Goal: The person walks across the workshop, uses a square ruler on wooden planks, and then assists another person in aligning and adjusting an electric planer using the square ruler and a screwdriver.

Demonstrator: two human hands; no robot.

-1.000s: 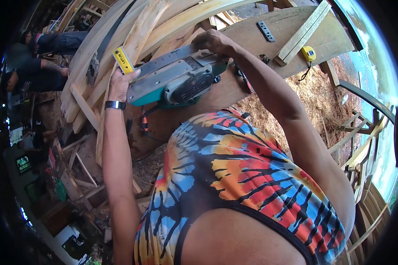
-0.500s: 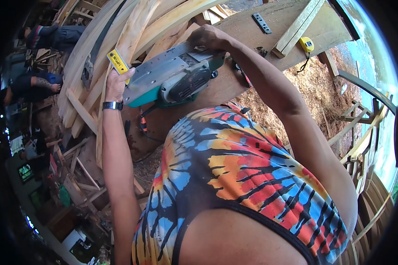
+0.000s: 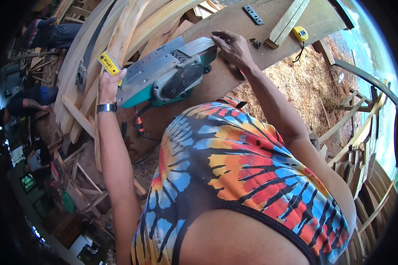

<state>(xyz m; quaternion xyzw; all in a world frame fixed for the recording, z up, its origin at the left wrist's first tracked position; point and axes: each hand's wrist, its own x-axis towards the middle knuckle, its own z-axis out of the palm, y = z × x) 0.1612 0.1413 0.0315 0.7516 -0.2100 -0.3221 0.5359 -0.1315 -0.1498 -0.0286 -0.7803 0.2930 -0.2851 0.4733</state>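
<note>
My left hand (image 3: 109,86) is closed around the yellow handle of a try square (image 3: 109,65) marked LOTUS. The square's metal blade runs across the flat sole of an electric planer (image 3: 177,79), which has a teal body and a dark oval side cover. The planer lies on a wooden board (image 3: 230,84) with its sole facing up. At the planer's far right end is my right hand (image 3: 235,47), fingers loosely apart and fingertips right by the end of the metal sole.
Long curved timber strips (image 3: 84,62) lie at the left. On the board are a black slotted bar (image 3: 253,15), a wooden batten (image 3: 287,24) and a yellow tape measure (image 3: 300,33). Wood shavings (image 3: 292,84) cover the ground. Two people (image 3: 53,33) are at far left.
My right hand has loosened from the planer's end and drawn back to the right. My left hand still grips the square; the whole view has shifted slightly.
</note>
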